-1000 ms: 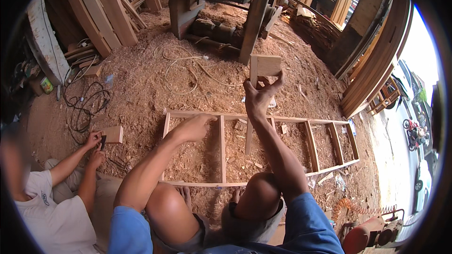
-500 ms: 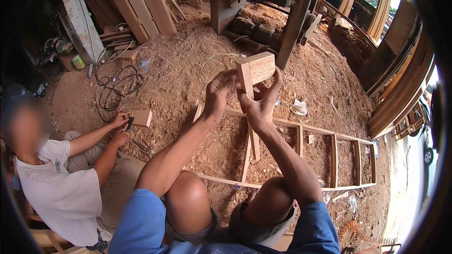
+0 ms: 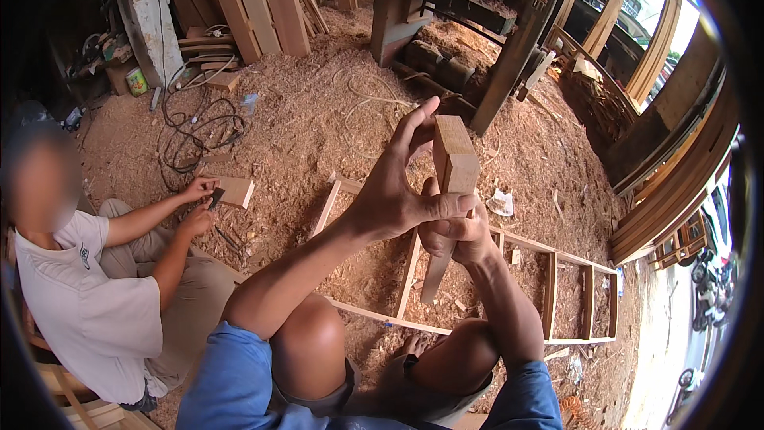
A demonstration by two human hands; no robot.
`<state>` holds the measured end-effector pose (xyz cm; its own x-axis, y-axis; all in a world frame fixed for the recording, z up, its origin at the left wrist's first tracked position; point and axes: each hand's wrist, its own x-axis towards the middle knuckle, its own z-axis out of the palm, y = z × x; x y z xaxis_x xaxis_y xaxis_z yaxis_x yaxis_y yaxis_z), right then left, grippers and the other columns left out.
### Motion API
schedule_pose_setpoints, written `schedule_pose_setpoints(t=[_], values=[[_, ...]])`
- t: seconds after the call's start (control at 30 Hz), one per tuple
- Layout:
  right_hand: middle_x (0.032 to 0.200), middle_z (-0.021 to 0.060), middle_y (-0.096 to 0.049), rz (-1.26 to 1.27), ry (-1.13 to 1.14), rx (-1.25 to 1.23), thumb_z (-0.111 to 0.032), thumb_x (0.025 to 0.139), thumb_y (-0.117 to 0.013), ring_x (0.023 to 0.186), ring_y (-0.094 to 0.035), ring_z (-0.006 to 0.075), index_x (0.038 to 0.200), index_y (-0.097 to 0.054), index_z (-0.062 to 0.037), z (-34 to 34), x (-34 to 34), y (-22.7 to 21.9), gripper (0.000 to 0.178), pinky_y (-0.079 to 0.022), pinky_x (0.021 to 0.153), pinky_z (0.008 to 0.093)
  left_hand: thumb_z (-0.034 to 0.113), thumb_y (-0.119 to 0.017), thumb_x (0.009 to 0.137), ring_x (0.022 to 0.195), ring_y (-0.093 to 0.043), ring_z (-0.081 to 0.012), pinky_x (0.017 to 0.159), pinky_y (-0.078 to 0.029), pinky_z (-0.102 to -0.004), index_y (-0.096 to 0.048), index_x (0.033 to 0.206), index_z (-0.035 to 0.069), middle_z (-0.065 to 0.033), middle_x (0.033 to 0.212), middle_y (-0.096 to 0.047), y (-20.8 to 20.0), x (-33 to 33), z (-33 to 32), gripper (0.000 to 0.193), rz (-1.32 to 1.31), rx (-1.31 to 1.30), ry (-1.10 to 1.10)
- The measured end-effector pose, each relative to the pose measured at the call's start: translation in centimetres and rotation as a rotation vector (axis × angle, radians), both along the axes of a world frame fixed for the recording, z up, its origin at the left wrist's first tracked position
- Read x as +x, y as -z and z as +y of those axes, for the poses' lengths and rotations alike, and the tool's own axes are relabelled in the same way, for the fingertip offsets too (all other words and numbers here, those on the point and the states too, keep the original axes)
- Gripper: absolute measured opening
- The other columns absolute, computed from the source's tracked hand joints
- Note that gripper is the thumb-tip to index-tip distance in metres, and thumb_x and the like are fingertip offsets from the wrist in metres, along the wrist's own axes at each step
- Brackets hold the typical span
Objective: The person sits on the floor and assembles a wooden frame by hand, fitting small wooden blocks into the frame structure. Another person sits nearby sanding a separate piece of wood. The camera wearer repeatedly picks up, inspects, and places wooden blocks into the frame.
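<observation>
A: What kind of place is it?

B: A cluttered workshop, with a bright street [image 3: 656, 350] beyond its right side. Reddish-brown wood shavings [image 3: 294, 139] cover the floor in a loose bed.

A: And the bigger things?

B: A heavy, dark machine [image 3: 513, 56] stands at the far side, shavings strewn on its top; long brown wooden planks [image 3: 285, 12] lean to its left. Nearer, a long, pale, ladder-like wooden frame [image 3: 551, 295] lies flat on the shavings. At the left sits a co-worker [image 3: 95, 302] in a pale shirt, holding a small dark flat tool [image 3: 216, 197] beside a pale wooden block [image 3: 236, 191].

A: Where is the piece being handled?

B: Raised above the frame — a pale wooden piece [image 3: 458, 171], thick at the top, with a narrow strip running downward.

A: How do the fingers stand?

B: The right hand [image 3: 469, 239] has its fingers wrapped around the strip. The left hand [image 3: 390, 183] has a raised forefinger, spread from a thumb laid across the front; whether it grips cannot be told.

A: Which step, then?

B: Turning or checking the piece, seemingly; the next move calls for a firm lower grip — and a steady left hand.
</observation>
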<state>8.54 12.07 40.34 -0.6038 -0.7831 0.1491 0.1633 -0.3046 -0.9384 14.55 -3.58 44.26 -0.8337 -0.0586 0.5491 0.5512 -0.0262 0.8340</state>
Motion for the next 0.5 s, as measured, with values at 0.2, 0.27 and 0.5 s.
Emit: schedule_pose_setpoints(t=[0.2, 0.27, 0.5], values=[[0.088, 0.0087, -0.059, -0.242, -0.271, -0.132, -0.011, 0.077, -0.070, 0.064, -0.060, 0.0168, 0.131, -0.042, -0.0040, 0.6, -1.6, 1.2, 0.062, -0.052, 0.052, 0.0266, 0.049, -0.087, 0.067, 0.127, -0.050, -0.0350, 0.112, -0.037, -0.0454, -0.017, 0.151, -0.008, -0.0260, 0.131, -0.053, 0.5, -0.3, 0.4, 0.123, -0.013, -0.112, -0.260], [0.071, 0.0104, -0.058, -0.242, -0.283, -0.130, -0.013, 0.081, -0.067, 0.050, -0.056, 0.0186, 0.126, -0.044, -0.0014, 0.5, -1.8, 1.4, 0.052, -0.048, 0.041, 0.0282, 0.049, -0.086, 0.068, 0.124, -0.054, -0.0353, 0.110, -0.040, -0.0445, -0.017, 0.150, -0.009, -0.0266, 0.129, -0.055, 0.8, -0.6, 0.3, 0.121, -0.069, -0.082, -0.267], [0.105, 0.0186, -0.064, -0.040, -0.043, -0.031, -0.048, 0.087, -0.070, 0.084, -0.069, 0.0278, 0.140, -0.034, -0.0044, -0.1, -2.1, 2.4, 0.078, -0.059, 0.075, 0.0399, 0.047, -0.085, 0.070, 0.123, -0.054, -0.0351, 0.108, -0.043, -0.0471, -0.019, 0.152, -0.005, -0.0251, 0.128, -0.055, 2.2, -1.7, -0.2, 0.118, -0.226, -0.002, -0.252]])
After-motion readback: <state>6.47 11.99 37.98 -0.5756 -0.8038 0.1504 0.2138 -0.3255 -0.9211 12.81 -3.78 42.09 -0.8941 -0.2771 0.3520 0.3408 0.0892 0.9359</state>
